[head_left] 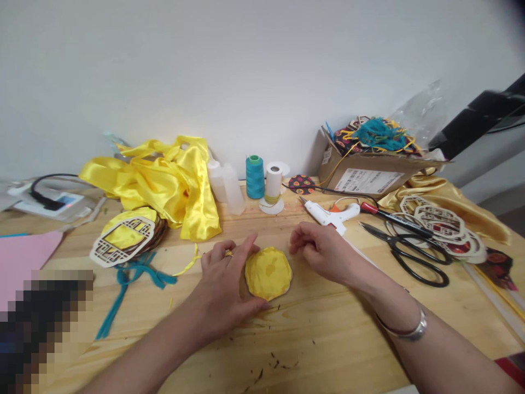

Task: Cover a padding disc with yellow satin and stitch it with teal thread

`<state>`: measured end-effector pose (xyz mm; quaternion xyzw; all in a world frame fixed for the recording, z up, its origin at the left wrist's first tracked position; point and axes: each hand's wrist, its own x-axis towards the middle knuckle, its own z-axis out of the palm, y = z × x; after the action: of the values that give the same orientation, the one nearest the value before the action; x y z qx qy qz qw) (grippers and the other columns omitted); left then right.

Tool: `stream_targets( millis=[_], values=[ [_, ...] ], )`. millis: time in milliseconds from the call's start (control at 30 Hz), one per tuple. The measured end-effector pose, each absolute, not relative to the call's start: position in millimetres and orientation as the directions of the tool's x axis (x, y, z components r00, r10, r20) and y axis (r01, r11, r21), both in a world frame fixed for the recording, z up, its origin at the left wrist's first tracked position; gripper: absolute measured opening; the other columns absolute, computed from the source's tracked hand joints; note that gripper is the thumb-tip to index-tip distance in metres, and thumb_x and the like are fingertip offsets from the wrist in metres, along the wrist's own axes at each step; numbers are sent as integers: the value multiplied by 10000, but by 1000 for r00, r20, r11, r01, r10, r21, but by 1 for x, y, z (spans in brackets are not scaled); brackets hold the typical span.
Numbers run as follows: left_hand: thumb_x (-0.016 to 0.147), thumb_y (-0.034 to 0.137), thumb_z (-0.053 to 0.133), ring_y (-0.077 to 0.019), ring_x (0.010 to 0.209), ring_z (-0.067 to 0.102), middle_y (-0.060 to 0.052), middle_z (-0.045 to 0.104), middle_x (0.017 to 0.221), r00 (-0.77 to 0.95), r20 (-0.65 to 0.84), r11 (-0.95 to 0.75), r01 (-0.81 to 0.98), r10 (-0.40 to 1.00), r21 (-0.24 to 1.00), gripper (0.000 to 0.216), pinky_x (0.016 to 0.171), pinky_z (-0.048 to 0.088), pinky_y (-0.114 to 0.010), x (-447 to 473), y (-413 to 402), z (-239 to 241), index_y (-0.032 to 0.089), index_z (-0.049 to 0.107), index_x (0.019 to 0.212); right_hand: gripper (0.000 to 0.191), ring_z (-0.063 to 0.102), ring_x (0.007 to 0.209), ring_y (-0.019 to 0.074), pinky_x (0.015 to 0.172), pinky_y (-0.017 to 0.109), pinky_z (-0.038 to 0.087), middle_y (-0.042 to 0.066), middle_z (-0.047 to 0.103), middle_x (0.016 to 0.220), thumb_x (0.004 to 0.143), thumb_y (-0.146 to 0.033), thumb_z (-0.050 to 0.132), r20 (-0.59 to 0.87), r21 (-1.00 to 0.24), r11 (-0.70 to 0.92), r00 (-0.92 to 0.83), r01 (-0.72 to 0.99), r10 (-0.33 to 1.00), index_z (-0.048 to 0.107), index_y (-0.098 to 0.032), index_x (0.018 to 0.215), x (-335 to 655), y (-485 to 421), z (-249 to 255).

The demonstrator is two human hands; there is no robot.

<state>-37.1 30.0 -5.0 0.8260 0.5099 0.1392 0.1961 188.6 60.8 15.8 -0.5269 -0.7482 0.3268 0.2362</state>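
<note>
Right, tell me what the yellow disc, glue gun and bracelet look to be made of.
Yellow disc: probably thin fabric, slightly glossy; wrinkles and puckers show near its rim. Its core is hidden.
Glue gun: likely plastic, white and smooth, with a moulded-looking body.
Bracelet: probably metal, silver-toned and polished; it catches bright highlights.

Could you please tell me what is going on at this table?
Someone is working bare-handed at a wooden table. The left hand curves around the left side of a yellow fabric disc; the right hand, fingers curled, is apart from it. Beyond lies a white glue gun, with black scissors farther right.
</note>
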Motion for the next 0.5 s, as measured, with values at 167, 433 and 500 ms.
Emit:
stream_targets(
  millis=[167,433,500],
  values=[
    [644,379,732,-339,1140,355,-67,566,1265,474,30,-425,755,880,499,966,944,275,-534,-38,30,-5,276,165,1419,336,556,642,108,587,221,409,-7,636,716,657,62,398,80,-727,301,-359,617,930,608,-169,781,187,59,15],
    [834,151,503,-261,1094,401,-52,651,1126,421,258,-493,706,870,509,504,944,310,-486,-41,30,1,233,365,1312,360,538,824,140,735,265,436,37,527,874,639,85,392,238,-717,531,-557,451,796,589,-168,801,188,59,5],
    [817,99,492,-258,1050,414,-34,681,1076,466,261,-533,698,845,479,471,920,319,-484,-40,30,0,240,426,1262,332,529,835,145,747,274,436,39,503,877,651,82,400,241,-715,548,-583,433,776,581,-167,775,188,59,5]
  ],
)
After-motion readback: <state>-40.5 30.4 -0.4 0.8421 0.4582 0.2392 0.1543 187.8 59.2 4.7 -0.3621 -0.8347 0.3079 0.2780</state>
